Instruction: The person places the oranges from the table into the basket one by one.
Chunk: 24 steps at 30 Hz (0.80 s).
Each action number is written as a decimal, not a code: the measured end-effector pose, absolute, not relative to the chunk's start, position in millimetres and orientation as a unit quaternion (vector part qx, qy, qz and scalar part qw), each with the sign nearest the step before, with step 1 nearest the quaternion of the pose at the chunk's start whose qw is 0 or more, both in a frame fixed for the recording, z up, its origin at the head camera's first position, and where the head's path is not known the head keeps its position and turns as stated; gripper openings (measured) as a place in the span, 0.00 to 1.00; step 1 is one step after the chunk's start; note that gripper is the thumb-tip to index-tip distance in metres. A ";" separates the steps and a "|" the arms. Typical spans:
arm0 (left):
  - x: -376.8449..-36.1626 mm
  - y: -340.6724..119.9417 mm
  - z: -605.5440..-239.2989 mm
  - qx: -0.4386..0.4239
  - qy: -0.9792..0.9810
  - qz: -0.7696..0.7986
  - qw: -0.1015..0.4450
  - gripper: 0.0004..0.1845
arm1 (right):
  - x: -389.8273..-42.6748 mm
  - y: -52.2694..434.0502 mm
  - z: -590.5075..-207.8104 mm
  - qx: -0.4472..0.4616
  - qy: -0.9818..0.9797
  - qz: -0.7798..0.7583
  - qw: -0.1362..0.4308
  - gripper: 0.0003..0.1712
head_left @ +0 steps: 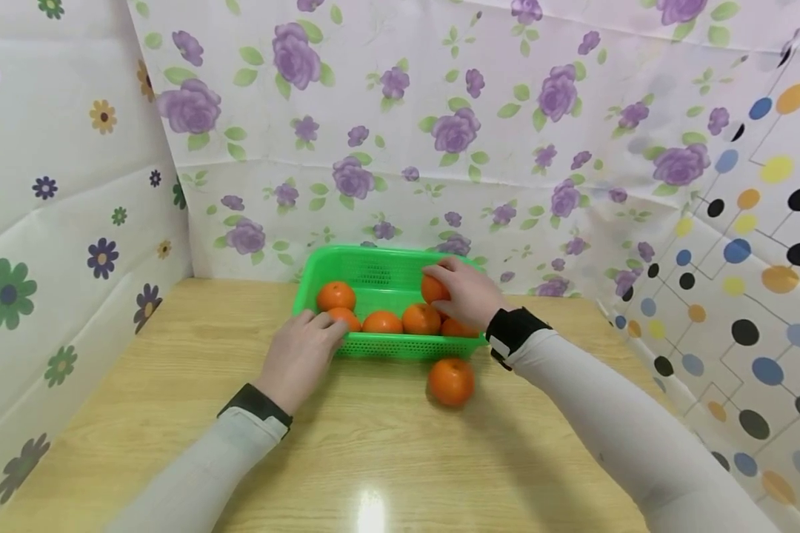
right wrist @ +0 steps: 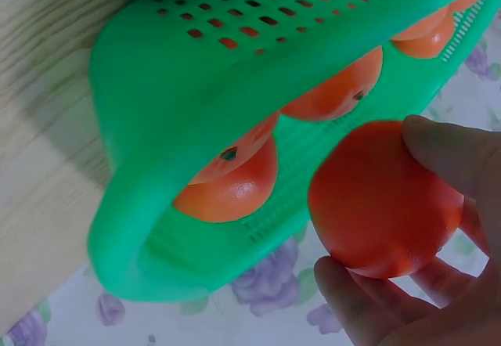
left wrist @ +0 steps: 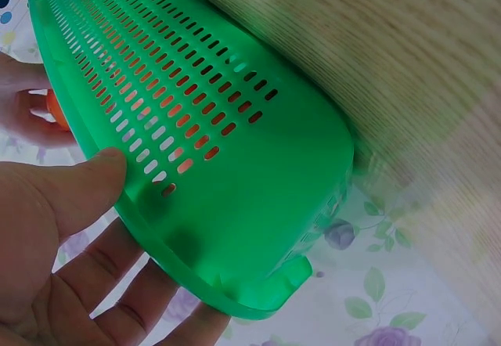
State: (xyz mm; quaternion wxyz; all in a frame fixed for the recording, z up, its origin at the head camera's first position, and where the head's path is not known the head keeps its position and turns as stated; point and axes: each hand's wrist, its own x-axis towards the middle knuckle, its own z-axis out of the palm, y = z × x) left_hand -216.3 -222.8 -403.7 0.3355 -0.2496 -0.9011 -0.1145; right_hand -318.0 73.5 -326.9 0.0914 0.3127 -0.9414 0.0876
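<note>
A green plastic basket (head_left: 400, 346) with slotted walls stands on the table, several oranges (head_left: 383, 323) lying inside, mostly along its near wall. My left hand (head_left: 301, 355) grips the near rim at the left; in the left wrist view, its thumb presses the outer side of the basket wall (left wrist: 258, 182) while the fingers reach over the rim. Over the right part of the basket, my right hand (head_left: 468, 291) holds an orange (right wrist: 383, 197) between thumb and fingers. That orange is raised above the basket floor. Another orange (head_left: 451, 382) sits on the table just outside the near right corner.
The wooden table (head_left: 360, 444) extends toward me and to both sides of the basket. Behind it hangs a cloth with purple flowers (head_left: 400, 133). Patterned cloths also close off the left side (head_left: 60, 222) and the right side (head_left: 760, 296).
</note>
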 end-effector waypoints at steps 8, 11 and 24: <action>-216.4 -223.3 -402.8 -0.241 -0.906 -0.097 0.333 0.08 | -330.8 64.2 -329.5 0.282 -0.952 0.106 0.059 0.36; -216.0 -223.2 -402.1 -0.237 -0.908 -0.098 0.331 0.08 | -334.7 61.1 -330.9 0.281 -0.953 0.095 0.058 0.35; -215.2 -223.0 -401.8 -0.234 -0.910 -0.097 0.327 0.08 | -342.0 44.0 -331.7 0.265 -0.962 0.053 0.039 0.35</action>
